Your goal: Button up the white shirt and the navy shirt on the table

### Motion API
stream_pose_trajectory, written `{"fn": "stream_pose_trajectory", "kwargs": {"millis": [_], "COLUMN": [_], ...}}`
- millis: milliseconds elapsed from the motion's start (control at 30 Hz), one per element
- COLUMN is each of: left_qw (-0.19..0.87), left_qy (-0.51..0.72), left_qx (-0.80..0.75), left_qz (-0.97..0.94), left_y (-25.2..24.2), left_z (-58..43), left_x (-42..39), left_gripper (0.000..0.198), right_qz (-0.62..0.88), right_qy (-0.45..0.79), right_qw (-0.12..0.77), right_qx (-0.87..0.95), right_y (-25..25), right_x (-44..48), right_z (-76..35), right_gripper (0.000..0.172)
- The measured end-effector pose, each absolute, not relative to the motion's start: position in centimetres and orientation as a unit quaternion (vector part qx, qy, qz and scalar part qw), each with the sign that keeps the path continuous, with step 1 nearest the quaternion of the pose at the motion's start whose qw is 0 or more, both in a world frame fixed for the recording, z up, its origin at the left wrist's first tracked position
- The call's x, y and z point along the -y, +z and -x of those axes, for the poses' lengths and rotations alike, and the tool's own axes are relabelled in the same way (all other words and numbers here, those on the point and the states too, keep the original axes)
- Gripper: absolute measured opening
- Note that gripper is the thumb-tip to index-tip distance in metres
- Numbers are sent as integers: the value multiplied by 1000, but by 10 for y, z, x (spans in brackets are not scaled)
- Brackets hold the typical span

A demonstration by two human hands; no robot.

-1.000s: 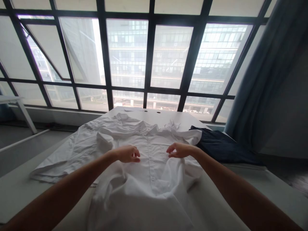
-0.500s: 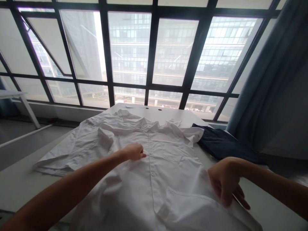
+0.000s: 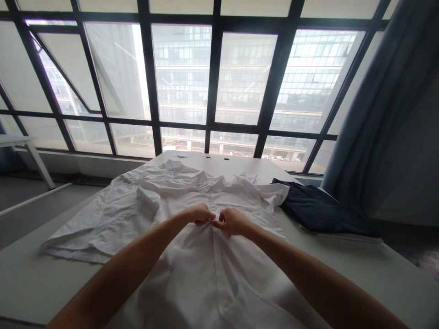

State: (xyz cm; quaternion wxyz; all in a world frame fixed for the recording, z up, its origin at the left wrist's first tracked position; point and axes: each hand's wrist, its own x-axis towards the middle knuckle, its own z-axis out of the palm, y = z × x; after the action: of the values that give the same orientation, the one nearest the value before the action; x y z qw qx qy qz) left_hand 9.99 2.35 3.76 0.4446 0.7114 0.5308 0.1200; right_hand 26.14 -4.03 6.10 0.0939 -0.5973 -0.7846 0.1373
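A white button-front shirt [image 3: 185, 269] lies spread on the table, collar toward the window. Both my hands meet at its button placket, around mid-chest. My left hand [image 3: 201, 213] pinches the fabric just left of the placket line. From the other side my right hand [image 3: 233, 221] is closed on the placket, thumb and forefinger almost touching the left fingertips. The cloth is drawn up slightly between them. Whether a button sits in the fingers is hidden. Below the hands the front edge runs down toward me, and a loose hem fold lies at the lower right.
A second white garment [image 3: 99, 214] lies under and left of the shirt. Folded dark navy cloth [image 3: 318, 210] rests on the right side of the white table [image 3: 387, 274]. Large windows stand behind, a blue-grey curtain [image 3: 363, 119] hangs right, and another white table [image 3: 37, 160] is far left.
My right hand has moved from the shirt's lower right side up to the placket, meeting my left hand. My left hand has shifted slightly right, and the cloth there is now pinched up.
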Motion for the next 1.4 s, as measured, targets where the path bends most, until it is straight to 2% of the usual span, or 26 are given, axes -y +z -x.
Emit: {"fn": "stream_pose_trajectory", "kwargs": {"millis": [100,233,400,467,667,800,1133,1200,1400], "left_qw": [421,306,232,257,483,511,610,576,314], "left_qy": [144,218,239,243,275,290,226,235,268], "left_qx": [-538,-534,-516,-518,-525,-512,-451,-442,-430], "left_qz": [-716,-757,-789,-779,-644,-627,-611,-646,-803], "left_y": [26,18,18,19,25,25,23,21,21], "left_z": [-97,-98,-98,-98,-102,-102,-90,-90,-90], "left_x": [-26,-23,-10,-4,9,10,-2,-2,-2], "left_gripper": [38,34,30,30,23,25,31,27,21], "right_qz": [602,566,560,558,545,550,545,542,534], "right_qy": [103,93,91,79,98,99,69,97,227], "right_qw": [146,181,223,262,297,293,257,269,316], "right_qx": [778,799,793,783,778,776,795,790,750], "right_y": [41,32,18,11,6,8,10,10,4], "right_x": [27,13,19,25,37,35,36,33,21], "right_z": [-249,-250,-256,-257,-259,-258,-257,-258,-265], "right_gripper": [25,16,15,15,15,21,24,27,29]}}
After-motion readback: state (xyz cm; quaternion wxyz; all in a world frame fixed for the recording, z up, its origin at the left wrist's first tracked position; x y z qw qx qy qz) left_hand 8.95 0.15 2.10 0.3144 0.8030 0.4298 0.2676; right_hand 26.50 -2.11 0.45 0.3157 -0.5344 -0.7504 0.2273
